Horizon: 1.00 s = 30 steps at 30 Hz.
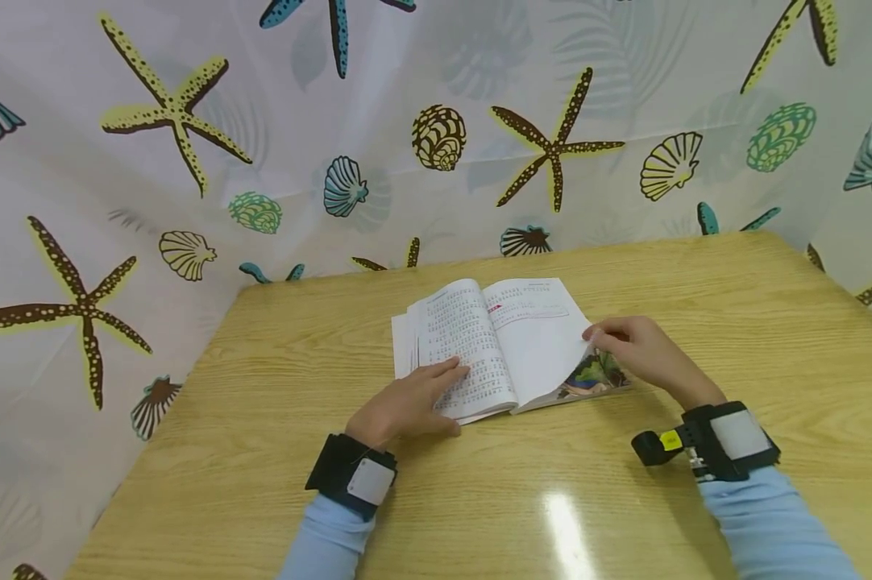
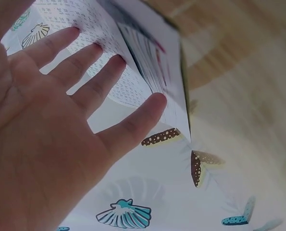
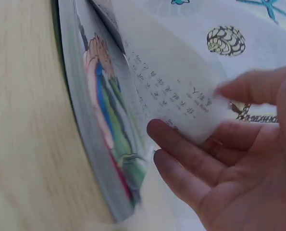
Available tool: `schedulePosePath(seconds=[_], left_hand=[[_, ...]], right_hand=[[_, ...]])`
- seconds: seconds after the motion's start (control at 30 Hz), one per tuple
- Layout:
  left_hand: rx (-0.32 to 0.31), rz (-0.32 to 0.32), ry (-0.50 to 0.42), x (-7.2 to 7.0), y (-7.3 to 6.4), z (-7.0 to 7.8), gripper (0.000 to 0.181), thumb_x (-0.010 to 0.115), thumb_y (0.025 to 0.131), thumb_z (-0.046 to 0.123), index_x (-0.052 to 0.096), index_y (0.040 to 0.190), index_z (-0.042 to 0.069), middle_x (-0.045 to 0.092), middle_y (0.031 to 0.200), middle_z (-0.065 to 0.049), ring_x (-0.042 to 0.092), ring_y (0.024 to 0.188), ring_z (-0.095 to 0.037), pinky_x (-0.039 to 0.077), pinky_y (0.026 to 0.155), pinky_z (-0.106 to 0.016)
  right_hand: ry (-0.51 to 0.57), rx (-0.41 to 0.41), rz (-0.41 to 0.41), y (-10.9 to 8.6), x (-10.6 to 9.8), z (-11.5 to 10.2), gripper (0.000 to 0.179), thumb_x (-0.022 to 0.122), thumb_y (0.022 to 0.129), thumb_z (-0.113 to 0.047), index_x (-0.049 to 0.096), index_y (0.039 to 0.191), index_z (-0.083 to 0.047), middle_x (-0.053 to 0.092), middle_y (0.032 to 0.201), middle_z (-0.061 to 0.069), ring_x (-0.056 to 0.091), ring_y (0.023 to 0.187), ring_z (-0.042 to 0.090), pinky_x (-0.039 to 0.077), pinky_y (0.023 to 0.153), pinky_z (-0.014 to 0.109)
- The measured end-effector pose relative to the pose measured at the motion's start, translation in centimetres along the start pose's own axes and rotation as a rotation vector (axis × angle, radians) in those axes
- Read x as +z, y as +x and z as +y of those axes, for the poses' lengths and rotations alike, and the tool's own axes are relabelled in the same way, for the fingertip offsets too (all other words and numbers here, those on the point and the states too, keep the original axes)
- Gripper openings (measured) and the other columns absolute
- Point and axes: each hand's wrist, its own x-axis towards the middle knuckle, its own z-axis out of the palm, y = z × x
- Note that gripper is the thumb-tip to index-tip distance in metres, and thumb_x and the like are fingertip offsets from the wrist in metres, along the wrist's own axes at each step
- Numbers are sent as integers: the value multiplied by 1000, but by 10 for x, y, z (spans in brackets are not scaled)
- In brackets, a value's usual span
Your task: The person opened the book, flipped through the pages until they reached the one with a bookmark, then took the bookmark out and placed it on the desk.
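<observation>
An open book (image 1: 472, 338) lies on the wooden table, its left page full of printed text and its right page mostly white. My left hand (image 1: 410, 403) rests on the lower part of the left page with fingers spread; the left wrist view shows the fingertips (image 2: 118, 60) against the text. At the right side, my right hand (image 1: 635, 346) pinches the corner of a lifted page (image 3: 171, 91) between thumb and fingers. Beneath that raised leaf shows a colour picture page (image 1: 594, 374), seen with green and blue shapes in the right wrist view.
The light wooden table (image 1: 276, 346) stretches around the book on all sides. Behind it hangs a white cloth (image 1: 392, 72) printed with starfish and shells. Black straps with devices (image 1: 729, 439) sit on both wrists, over light blue sleeves.
</observation>
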Motion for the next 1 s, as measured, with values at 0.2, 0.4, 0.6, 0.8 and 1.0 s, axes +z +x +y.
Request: schedulePosePath(seconds=[0.2, 0.4, 0.6, 0.8, 1.0], left_hand=[[-8, 23, 42, 0, -2, -1, 76, 79, 89, 10, 43, 155, 12, 32, 164, -6, 28, 150, -28, 29, 119, -44], [-11, 23, 37, -1, -3, -2, 71, 76, 90, 5, 45, 154, 9, 34, 162, -9, 30, 149, -29, 29, 119, -44], [-14, 18, 31, -1, -2, -2, 72, 75, 90, 4, 44, 154, 10, 33, 163, -8, 29, 150, -29, 28, 119, -43], [-28, 11, 28, -2, -1, -1, 72, 75, 90, 4, 43, 155, 11, 33, 163, -8, 29, 150, -28, 28, 119, -43], [-29, -3, 32, -3, -2, -1, 73, 75, 91, 6, 42, 156, 13, 31, 164, -6, 28, 150, -29, 28, 119, -45]], right_hand=[[-9, 97, 19, 3, 4, 6, 31, 67, 98, -19, 73, 106, 10, 68, 113, 28, 59, 98, 35, 47, 73, 36], [-44, 181, 64, 4, 8, 2, 64, 75, 86, -4, 44, 137, 18, 53, 131, 39, 56, 114, 54, 50, 92, 58], [26, 206, 84, 3, 9, 0, 61, 62, 98, -8, 33, 144, 19, 53, 130, 41, 59, 113, 50, 54, 88, 52], [422, -15, 12, 1, 13, -19, 69, 20, 112, -42, 22, 156, 11, 43, 144, 38, 55, 124, 32, 45, 103, 50], [265, -227, -220, 2, 36, -39, 66, 26, 112, -43, 28, 157, 5, 31, 157, 32, 23, 146, 51, 17, 113, 72]])
